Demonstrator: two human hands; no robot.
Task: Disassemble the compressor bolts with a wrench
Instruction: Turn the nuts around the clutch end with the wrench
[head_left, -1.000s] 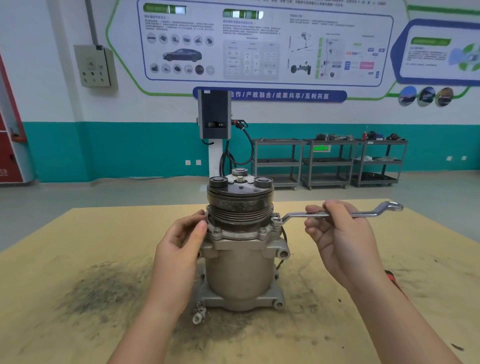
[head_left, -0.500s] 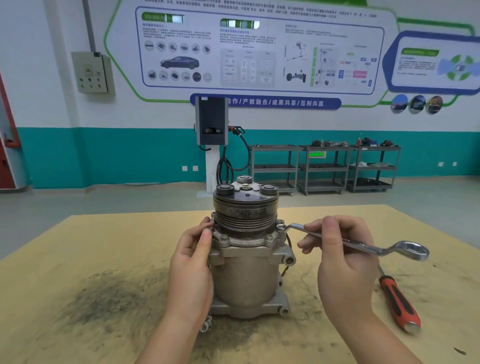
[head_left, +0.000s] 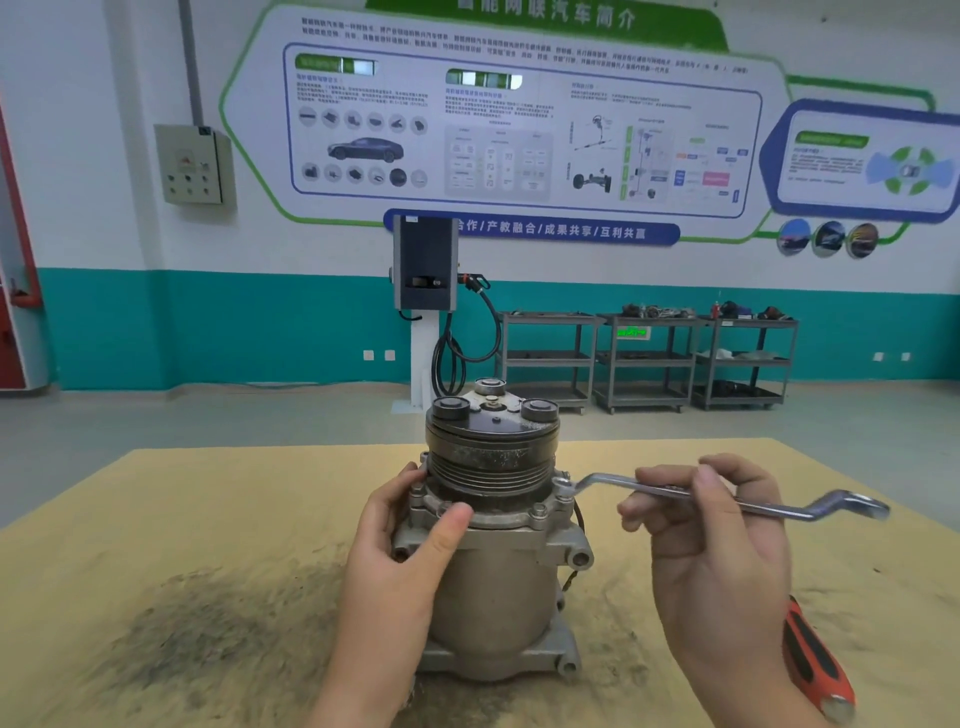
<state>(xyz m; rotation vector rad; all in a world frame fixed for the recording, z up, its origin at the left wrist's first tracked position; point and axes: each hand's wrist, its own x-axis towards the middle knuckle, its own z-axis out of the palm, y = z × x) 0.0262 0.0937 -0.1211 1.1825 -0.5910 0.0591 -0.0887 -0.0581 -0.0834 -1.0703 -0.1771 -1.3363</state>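
A grey metal compressor (head_left: 496, 551) stands upright on the yellow table (head_left: 156, 519). The left hand (head_left: 400, 561) grips its side. The right hand (head_left: 711, 540) pinches a shiny silver wrench (head_left: 727, 499) set on a bolt (head_left: 563, 486) at its rim.

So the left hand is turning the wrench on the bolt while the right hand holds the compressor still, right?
Not quite: the hands are swapped. In the head view the right hand holds the wrench on the bolt, and the left hand steadies the compressor.
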